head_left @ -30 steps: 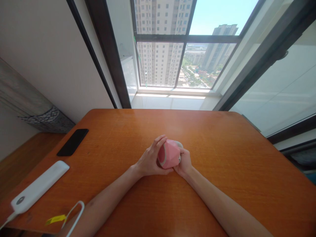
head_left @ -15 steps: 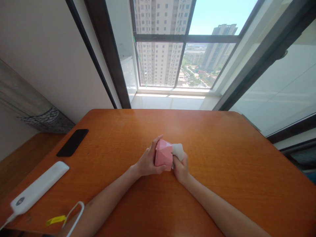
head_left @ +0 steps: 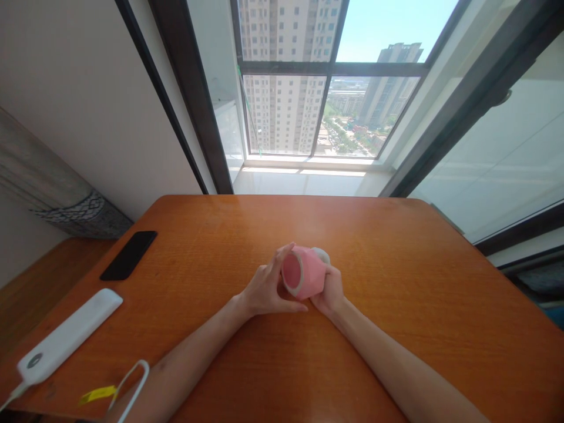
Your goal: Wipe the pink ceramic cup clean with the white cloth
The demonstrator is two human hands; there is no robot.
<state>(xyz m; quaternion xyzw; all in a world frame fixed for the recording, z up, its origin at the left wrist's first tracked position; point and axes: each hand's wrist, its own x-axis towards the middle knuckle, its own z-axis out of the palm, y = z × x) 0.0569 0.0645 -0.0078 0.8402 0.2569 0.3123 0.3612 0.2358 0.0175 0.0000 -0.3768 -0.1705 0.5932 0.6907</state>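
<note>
A pink faceted cup (head_left: 304, 272) is held between both hands at the middle of the orange wooden table (head_left: 396, 282), tipped so its round base faces me. My left hand (head_left: 267, 286) curls around its left side, thumb underneath. My right hand (head_left: 329, 289) grips the cup from the right and presses a small white cloth (head_left: 323, 254) against its far side; most of the cloth is hidden behind the cup.
A black phone (head_left: 128, 254) lies flat near the table's left edge. Closer to me on the left rests a long white device (head_left: 66, 336) with a white cable (head_left: 132, 382) and a yellow tag (head_left: 97, 394). Large windows stand beyond the table's far edge.
The cup has been turned in my hands: half a second ago a faceted side faced me, now its round base does. The cloth shows less than before.
</note>
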